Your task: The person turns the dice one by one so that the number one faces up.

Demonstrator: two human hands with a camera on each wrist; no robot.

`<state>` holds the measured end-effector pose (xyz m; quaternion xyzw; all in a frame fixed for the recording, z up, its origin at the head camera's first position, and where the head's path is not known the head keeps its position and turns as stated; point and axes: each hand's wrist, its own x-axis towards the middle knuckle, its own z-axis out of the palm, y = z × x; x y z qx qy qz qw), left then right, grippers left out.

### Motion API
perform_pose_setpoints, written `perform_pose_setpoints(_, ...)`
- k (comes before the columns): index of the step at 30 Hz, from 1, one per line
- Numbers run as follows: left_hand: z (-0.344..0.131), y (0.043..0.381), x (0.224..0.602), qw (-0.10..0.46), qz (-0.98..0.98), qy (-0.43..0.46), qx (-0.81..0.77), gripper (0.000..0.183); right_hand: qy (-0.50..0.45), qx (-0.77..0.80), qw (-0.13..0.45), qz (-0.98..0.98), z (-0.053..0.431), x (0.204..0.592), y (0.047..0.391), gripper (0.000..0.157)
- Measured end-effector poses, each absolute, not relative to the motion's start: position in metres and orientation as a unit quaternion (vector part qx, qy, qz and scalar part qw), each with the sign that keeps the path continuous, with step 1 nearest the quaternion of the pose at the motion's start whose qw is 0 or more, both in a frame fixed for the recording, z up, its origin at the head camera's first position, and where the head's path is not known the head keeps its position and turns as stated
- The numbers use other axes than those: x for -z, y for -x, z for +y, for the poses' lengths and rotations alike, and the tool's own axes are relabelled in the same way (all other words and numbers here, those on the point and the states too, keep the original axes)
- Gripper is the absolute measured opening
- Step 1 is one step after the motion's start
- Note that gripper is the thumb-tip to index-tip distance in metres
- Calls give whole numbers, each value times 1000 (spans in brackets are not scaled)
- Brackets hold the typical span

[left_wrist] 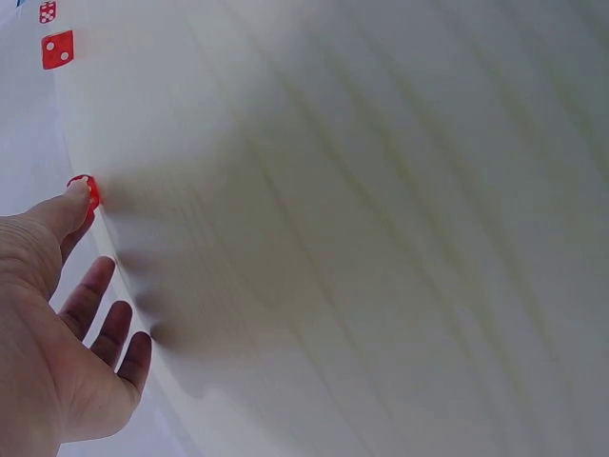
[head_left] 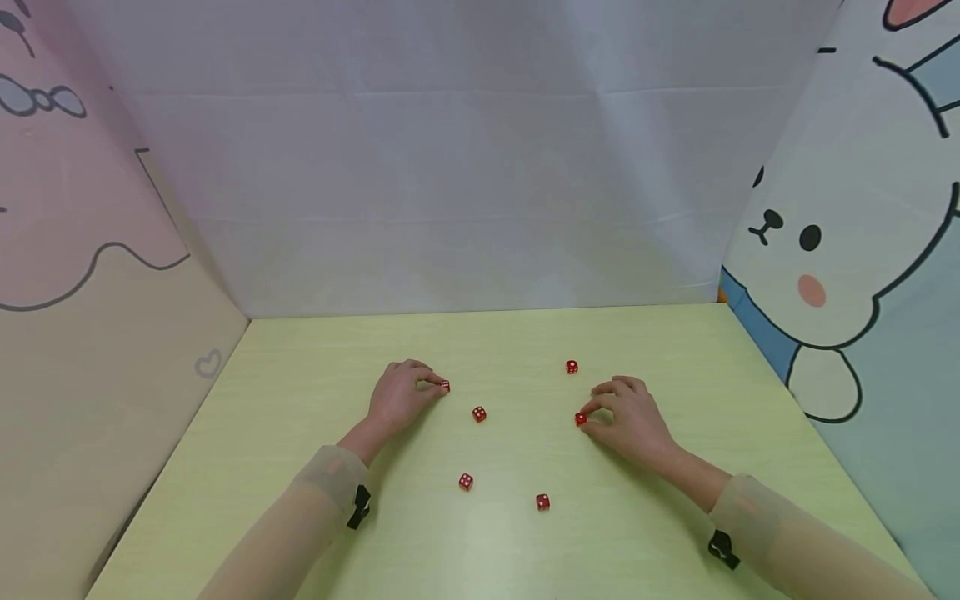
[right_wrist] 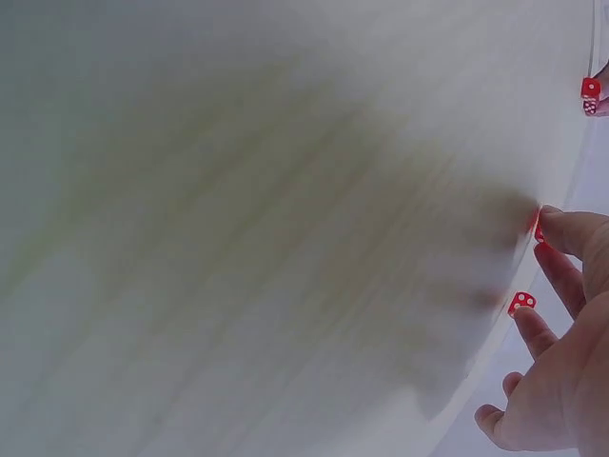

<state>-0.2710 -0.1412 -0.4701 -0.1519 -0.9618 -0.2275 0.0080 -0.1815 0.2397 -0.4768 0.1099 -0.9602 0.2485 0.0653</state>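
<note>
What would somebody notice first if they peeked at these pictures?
Probably the six little red dice scattered on the green table. The left hand pinches one die near the middle of the table, and the right hand pinches another die across from it. Next comes the big cartoon bunny on the wall at the right.
</note>
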Motion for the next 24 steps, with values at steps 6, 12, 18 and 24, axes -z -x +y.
perform_pose_setpoints(6,-141,270,468,2,-963,146,228,20,-90,-263,64,-959,243,469,182,8)
perform_pose_setpoints(12,-141,269,468,3,-963,144,226,20,-65,-273,52,-959,255,468,190,17)
perform_pose_setpoints(18,-141,269,468,3,-962,143,231,20,-63,-269,62,-959,265,464,200,22)
perform_pose_setpoints(24,-140,270,468,3,-963,141,231,19,-63,-264,71,-960,272,460,210,24)
